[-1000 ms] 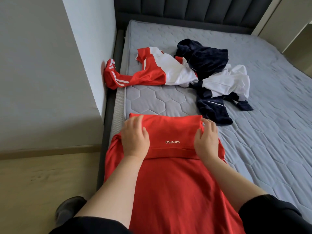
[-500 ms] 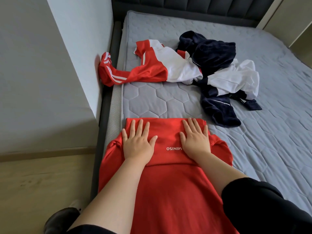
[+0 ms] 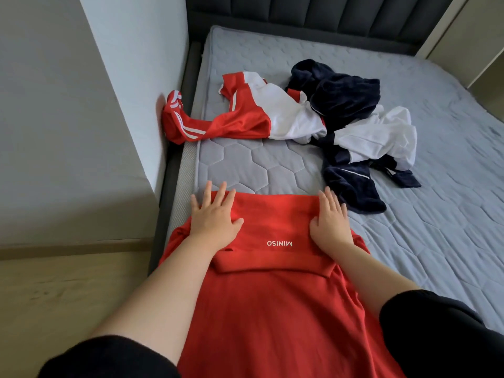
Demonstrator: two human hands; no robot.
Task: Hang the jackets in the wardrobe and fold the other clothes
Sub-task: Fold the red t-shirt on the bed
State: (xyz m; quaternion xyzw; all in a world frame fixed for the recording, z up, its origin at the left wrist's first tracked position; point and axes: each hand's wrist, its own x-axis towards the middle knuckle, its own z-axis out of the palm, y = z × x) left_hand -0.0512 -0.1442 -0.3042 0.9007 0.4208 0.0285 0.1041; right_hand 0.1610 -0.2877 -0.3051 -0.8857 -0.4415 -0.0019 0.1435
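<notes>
Both hands (image 3: pixel 215 219) press flat on red shirt (image 3: pixel 272 309).

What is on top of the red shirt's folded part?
The left hand and right hand lie flat on the red shirt, fingers straight. Anything under the fold is covered.

We're in a bedroom at home, and a bed fills the view: a bare grey quilted mattress (image 3: pixel 259 165) stitched in hexagons, set in a dark frame (image 3: pixel 163 227) with a padded, channelled headboard (image 3: pixel 327 15) at the far end. A pale wall (image 3: pixel 131 64) stands hard against its side, with light wooden floor (image 3: pixel 68 290) below — and a heap of clothes (image 3: pixel 346 96) lies loose on the mattress.
</notes>
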